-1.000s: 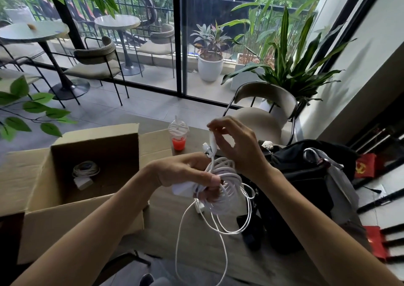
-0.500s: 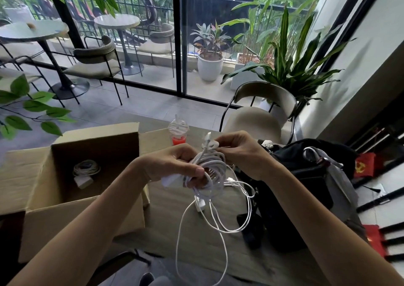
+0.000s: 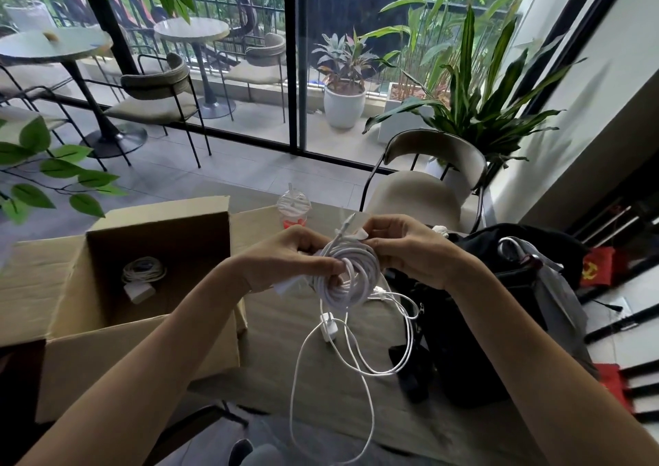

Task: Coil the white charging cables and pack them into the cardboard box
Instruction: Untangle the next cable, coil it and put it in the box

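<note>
- The desk (image 3: 271, 341) carries everything, with the black bag (image 3: 474, 323) on my right.
- The cardboard box (image 3: 142, 344) stands open on my left. One wound cable (image 3: 144, 269) with its plug block already lies on the bottom.
- My left hand (image 3: 289, 262) has a closed grip round the side of the white coil (image 3: 351, 276), held above the desk between box and bag.
- My right hand (image 3: 410, 248) was lifted above the coil with the cable end a second ago. It has now dropped to the top of the coil, its grip pinching that end (image 3: 347, 221) against the turns.
- I take that to mean the winding is nearly done and I am tying it off.
- Loose cable (image 3: 293, 394) and a small plug (image 3: 328, 326) still hang below the coil, so this one is not ready for the box.
</note>
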The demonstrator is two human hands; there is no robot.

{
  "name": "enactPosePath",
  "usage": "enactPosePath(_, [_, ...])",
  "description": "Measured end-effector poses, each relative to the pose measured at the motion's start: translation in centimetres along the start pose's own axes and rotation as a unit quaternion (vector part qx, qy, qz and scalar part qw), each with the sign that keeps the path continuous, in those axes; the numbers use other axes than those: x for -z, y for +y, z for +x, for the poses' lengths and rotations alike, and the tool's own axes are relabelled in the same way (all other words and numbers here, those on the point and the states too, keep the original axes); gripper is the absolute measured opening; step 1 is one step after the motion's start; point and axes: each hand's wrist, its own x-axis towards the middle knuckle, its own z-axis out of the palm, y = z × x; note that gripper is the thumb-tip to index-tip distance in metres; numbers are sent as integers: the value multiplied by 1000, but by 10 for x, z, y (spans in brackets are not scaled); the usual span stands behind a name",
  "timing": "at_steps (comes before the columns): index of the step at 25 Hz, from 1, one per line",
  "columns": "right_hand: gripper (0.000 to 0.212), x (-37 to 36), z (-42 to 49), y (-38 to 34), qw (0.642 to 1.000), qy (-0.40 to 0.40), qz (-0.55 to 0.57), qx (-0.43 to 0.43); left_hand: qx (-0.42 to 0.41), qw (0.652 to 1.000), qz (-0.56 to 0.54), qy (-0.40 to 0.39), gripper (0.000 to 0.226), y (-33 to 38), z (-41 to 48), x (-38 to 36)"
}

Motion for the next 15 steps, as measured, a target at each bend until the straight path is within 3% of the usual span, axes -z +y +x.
enactPosePath(6, [24, 9, -4, 7, 996, -41, -6, -73, 27, 999, -30, 2, 16, -3, 5, -6])
enactPosePath(11, [33, 6, -1, 17, 991, 32, -31, -129, 50, 996, 57, 49, 31, -5, 8, -10])
enactPosePath(15, [35, 3, -5, 17, 987, -4, -101, -122, 42, 988, 119, 95, 26, -7, 12, -23])
